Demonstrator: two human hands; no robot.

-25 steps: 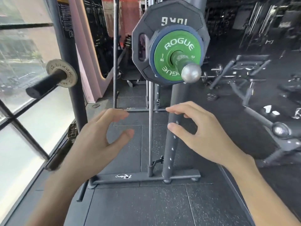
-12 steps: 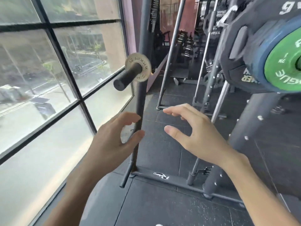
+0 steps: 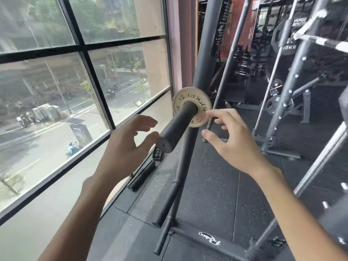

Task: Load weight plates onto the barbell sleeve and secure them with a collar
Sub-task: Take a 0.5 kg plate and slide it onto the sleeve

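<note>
Both hands moved up to peg (image 3: 176, 127); left hand (image 3: 124, 147) open, empty; right hand (image 3: 231, 146) fingertips touching small plate (image 3: 192, 109)

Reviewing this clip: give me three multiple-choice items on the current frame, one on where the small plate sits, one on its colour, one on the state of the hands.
1. Where is the small plate?
A. lying on the floor
B. on the black storage peg, at its inner end
C. held in the left hand

2. What colour is the plate?
A. cream
B. red
C. blue

3. What are the hands doing?
A. both open, either side of the peg
B. both clenched on the peg
C. both resting on the window

Key: 1 B, the peg passes through its hole; 2 A, pale cream face with dark lettering; 3 A, left hand and right hand have fingers spread, holding nothing.
</note>
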